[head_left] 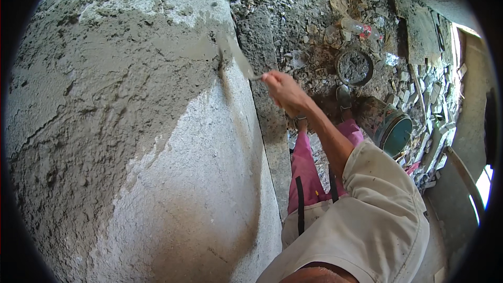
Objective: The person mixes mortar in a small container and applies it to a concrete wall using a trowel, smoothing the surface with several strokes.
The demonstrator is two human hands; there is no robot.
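Our right grip (285, 91) clasps the trowel (242, 64) by its handle (256, 77), leaving the blade (234, 52) free at the edge of the wall (194, 167); left grip unseen.

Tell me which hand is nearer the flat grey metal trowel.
Right: your right hand grips the trowel at its handle end. Your left hand is out of view.

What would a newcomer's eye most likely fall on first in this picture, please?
Probably the broad, rough grey mortar spread across the pale wall, which fills much of the left half. Next comes the trowel in the right grip, near upper centre, at the mortar's right edge. Farther right, a round tub of grey mix sits among rubble, with a green bucket below it in the picture.
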